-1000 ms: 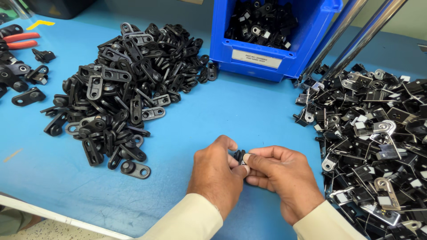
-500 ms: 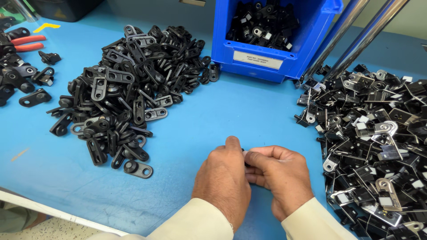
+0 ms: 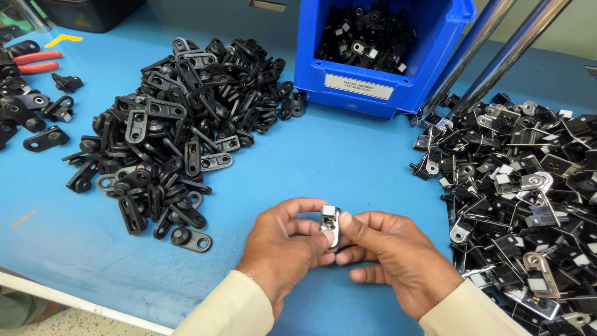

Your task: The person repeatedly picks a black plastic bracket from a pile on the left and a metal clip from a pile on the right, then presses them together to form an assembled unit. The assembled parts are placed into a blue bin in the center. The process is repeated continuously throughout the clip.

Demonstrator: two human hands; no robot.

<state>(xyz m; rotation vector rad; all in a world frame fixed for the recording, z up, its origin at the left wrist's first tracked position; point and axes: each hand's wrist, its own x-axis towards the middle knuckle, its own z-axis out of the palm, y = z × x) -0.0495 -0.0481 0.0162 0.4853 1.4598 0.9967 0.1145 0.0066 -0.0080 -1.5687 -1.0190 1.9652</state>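
My left hand (image 3: 283,249) and my right hand (image 3: 392,258) meet low in the middle of the blue table (image 3: 348,168). Between their thumbs and fingertips they pinch one small metal-and-black clip part (image 3: 329,223), held upright just above the table. A big pile of black plastic link pieces (image 3: 180,130) lies to the left of my hands. A pile of black and silver metal clips (image 3: 528,186) lies to the right, close to my right wrist.
A blue bin (image 3: 385,56) holding black assembled parts stands at the back. Two slanted metal rods (image 3: 497,50) rise beside it. Red-handled pliers (image 3: 37,59) and loose black parts lie far left. The table's front edge (image 3: 74,302) runs lower left.
My hands have turned the small part so its silver face shows between the thumbs; half a second ago my left hand covered it. The view has shifted slightly.
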